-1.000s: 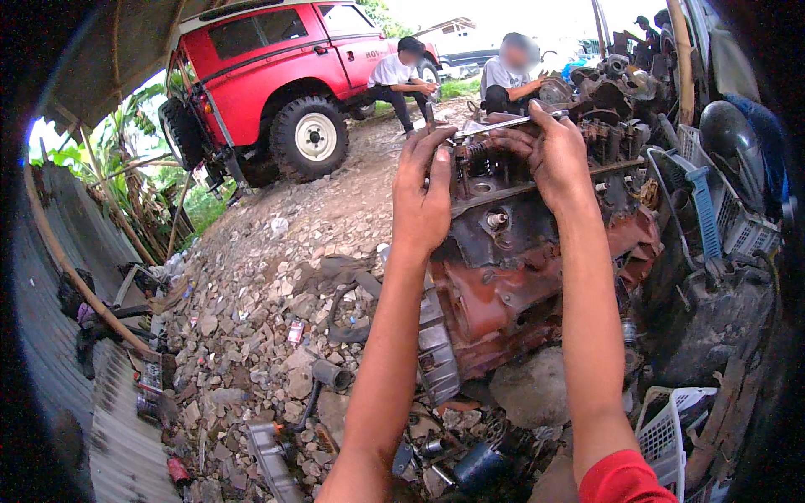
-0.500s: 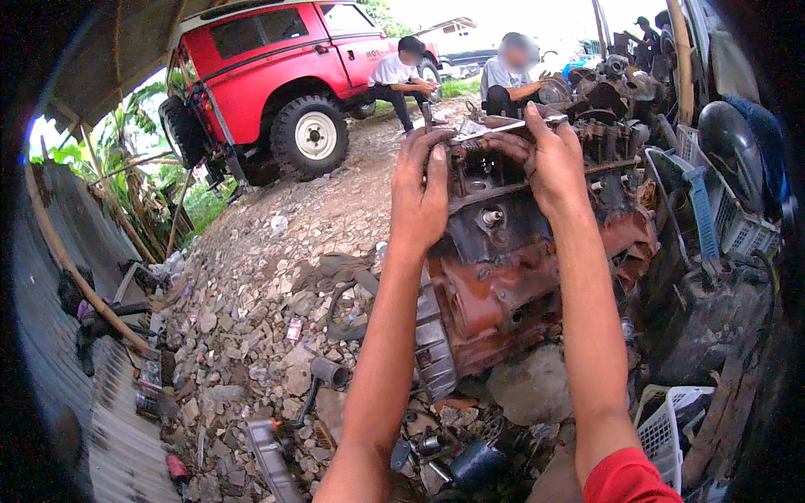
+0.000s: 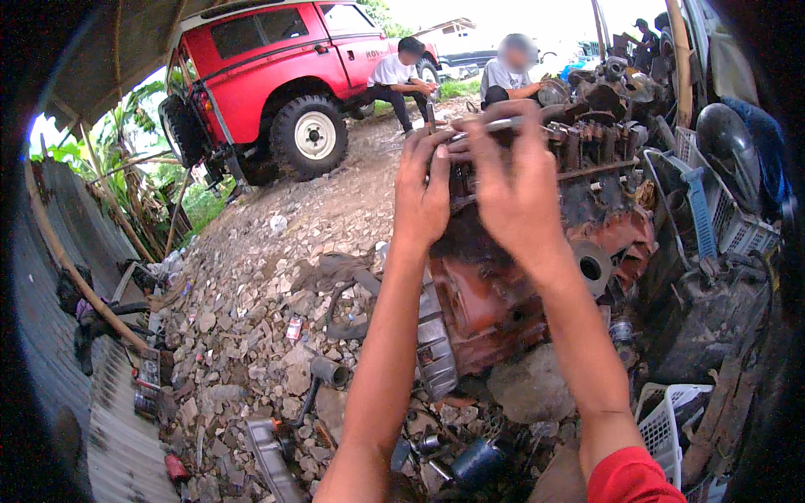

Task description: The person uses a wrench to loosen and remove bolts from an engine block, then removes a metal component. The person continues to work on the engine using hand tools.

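Observation:
A rust-brown and black engine block (image 3: pixel 482 306) sits in front of me on the stones. My left hand (image 3: pixel 425 189) is closed at the left end of its top, beside an upright metal rod (image 3: pixel 432 113); exactly what the fingers grip is hidden. Just right of it, my right hand (image 3: pixel 521 189) is raised over the engine top, its fingers smeared by motion. Part of a pale metal piece (image 3: pixel 505 124) shows behind those fingers; whether they hold it I cannot tell. A row of valve-gear parts (image 3: pixel 591 142) stands along the engine's top further right.
Rubble ground (image 3: pixel 243 310) spreads to the left, with a loose metal pipe piece (image 3: pixel 329 371) and a blue cylinder (image 3: pixel 478 463) near me. White plastic crates (image 3: pixel 662 427) and a dark tank (image 3: pixel 713 310) flank the right. Two people (image 3: pixel 507 75) sit beyond, by a red off-road vehicle (image 3: pixel 277 67).
My right hand has swung left toward my left hand and off its grip at the plate's right end. The left hand has barely moved. More of the engine's right side now shows.

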The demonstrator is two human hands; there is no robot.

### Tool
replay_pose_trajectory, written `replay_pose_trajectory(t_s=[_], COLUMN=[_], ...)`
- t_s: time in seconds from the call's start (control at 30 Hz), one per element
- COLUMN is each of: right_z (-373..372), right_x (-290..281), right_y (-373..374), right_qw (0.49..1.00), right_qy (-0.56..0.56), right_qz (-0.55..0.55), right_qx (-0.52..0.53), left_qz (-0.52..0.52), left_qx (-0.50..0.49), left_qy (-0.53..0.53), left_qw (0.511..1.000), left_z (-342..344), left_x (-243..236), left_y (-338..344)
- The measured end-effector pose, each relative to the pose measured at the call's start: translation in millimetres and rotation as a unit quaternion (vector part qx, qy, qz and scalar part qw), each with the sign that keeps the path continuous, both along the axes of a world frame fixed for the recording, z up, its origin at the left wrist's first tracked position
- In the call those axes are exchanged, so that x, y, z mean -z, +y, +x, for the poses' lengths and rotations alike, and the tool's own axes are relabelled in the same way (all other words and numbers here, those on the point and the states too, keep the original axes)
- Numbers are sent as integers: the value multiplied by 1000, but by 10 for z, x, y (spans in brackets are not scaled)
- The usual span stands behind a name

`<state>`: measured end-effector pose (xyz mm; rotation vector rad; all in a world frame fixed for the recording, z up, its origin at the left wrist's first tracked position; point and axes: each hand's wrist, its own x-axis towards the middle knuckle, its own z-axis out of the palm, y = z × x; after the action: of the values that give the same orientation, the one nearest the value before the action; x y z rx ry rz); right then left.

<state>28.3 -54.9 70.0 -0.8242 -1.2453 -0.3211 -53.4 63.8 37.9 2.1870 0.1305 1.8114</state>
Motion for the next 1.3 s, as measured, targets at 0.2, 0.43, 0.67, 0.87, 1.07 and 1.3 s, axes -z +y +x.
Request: replay_pose_trajectory(t_s=[0.2,0.43,0.67,0.87,1.07,1.3], right_z=[-11,155,163,72,561,862], right_x=[-36,56,127,-167,-41,83], right_y=[-114,36,126,-135,85,196], right_qw=[996,997,996,988,938,887], right_qy=[-69,-14,4,46,292,331], right_qz=[-20,49,93,148,15,-51], right_qx=[45,56,12,-17,-186,-317], left_qz=[-37,-10,-29,-22,-39,-36], left_qx=[22,18,3,5,2,1], left_qy=[8,-5,-1,-5,12,-1], left_qw=[999,1000,1000,1000,999,999], left_z=[24,35,29,23,20,46], left_x=[-3,-54,-40,-29,-23,-12], left_y=[-17,-71,-109,-74,-84,-89])
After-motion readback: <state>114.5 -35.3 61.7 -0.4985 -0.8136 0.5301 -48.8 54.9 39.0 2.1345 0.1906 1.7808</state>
